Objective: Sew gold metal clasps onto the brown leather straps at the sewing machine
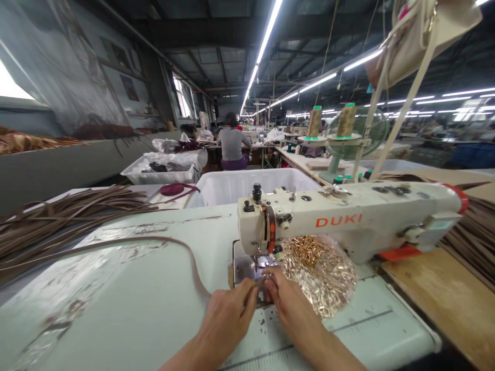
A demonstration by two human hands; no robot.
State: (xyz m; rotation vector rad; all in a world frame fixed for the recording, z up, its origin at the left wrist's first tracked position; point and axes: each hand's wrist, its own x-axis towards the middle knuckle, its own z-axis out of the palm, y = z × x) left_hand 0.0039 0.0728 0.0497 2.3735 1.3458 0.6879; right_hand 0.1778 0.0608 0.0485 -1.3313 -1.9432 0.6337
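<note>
My left hand (228, 317) and my right hand (290, 304) meet just in front of the needle of a white DUKI sewing machine (348, 221). Both pinch the end of a long brown strap (154, 241) that curves away left across the pale table (135, 299). The fingertips of my right hand also touch a small metal piece at the presser foot. A clear bag of gold metal buckles (320, 268) lies under the machine arm, against my right hand.
A pile of brown straps (58, 216) covers the left of the table, more lie at far right (475, 237). White bins (247, 185) stand behind the machine. Thread cones (346, 121) and a fan are behind. A person (232, 147) sits further back.
</note>
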